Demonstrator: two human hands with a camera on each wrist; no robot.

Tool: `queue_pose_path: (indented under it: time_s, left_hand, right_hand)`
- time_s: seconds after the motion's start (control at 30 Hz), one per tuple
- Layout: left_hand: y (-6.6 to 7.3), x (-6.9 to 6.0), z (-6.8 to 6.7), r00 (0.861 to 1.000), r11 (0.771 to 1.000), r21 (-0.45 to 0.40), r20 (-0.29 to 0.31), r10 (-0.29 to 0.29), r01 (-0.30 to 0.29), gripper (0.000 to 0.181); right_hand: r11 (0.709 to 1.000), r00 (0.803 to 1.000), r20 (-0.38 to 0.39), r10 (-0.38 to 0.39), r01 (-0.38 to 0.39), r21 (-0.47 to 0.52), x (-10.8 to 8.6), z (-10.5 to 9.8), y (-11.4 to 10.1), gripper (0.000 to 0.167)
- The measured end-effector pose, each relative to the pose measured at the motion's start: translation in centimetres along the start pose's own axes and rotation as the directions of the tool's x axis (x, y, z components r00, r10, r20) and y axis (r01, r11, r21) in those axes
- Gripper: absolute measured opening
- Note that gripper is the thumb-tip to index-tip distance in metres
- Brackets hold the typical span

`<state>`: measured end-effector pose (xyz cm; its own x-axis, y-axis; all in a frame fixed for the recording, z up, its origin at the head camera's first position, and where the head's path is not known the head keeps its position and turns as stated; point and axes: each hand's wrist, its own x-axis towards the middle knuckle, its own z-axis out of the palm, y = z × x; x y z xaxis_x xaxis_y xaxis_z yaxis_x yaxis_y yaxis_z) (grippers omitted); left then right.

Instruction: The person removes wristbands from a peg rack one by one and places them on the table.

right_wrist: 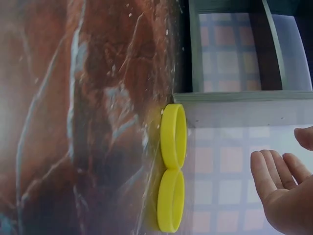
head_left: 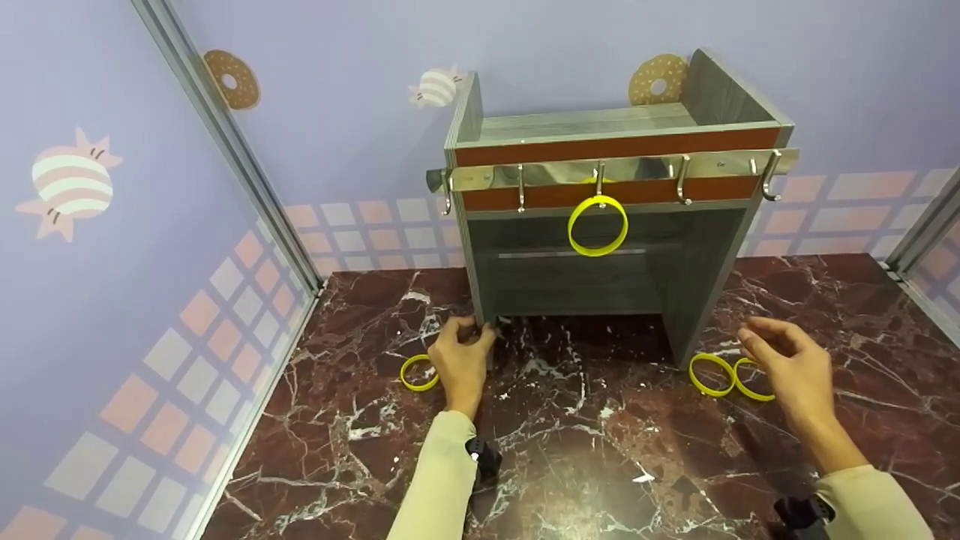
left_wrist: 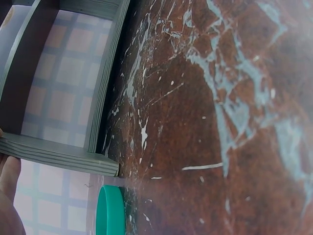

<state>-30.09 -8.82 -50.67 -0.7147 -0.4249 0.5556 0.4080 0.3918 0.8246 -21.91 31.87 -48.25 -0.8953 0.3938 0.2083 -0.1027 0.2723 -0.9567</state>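
A small grey wooden shelf (head_left: 577, 281) with a metal hook rail (head_left: 645, 168) across its front stands on the marbled tabletop. One yellow ring (head_left: 625, 225) hangs from the middle hook. My left hand (head_left: 459, 364) pinches the front edge of the shelf's left side panel (left_wrist: 63, 155) near the bottom, thumb inside and fingers outside. Partly behind that hand lies another ring (head_left: 405, 379), teal-looking in the left wrist view. My right hand (head_left: 799, 371) hovers off the shelf's right side, holding nothing, fingers loosely bent. Below it, two yellow rings (right_wrist: 168, 137) lie touching each other.
Dark red marbled tabletop (head_left: 570, 480) spreads in front of the shelf. A patterned wall (head_left: 360, 150) rises behind, and a side wall (head_left: 112, 300) with a metal corner post (head_left: 232, 142) bounds the left.
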Motion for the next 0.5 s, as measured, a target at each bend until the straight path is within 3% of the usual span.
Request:
queue_pose_path:
  time_s: [0.2, 0.5]
  left_hand:
    - [0.0, 0.0, 0.0, 1.000, 1.000, -0.015, -0.010, 0.004, -0.004, 0.013]
    - [-0.1, 0.0, 0.1, 1.000, 1.000, -0.003, -0.018, 0.015, -0.015, 0.014]
  right_hand:
    - [0.999, 0.999, -0.016, -0.041, 0.041, 0.001, -0.2, 0.6, -1.1, 0.037]
    - [0.990, 0.994, -0.005, -0.108, 0.108, 0.095, -0.5, 1.5, -3.3, 0.033]
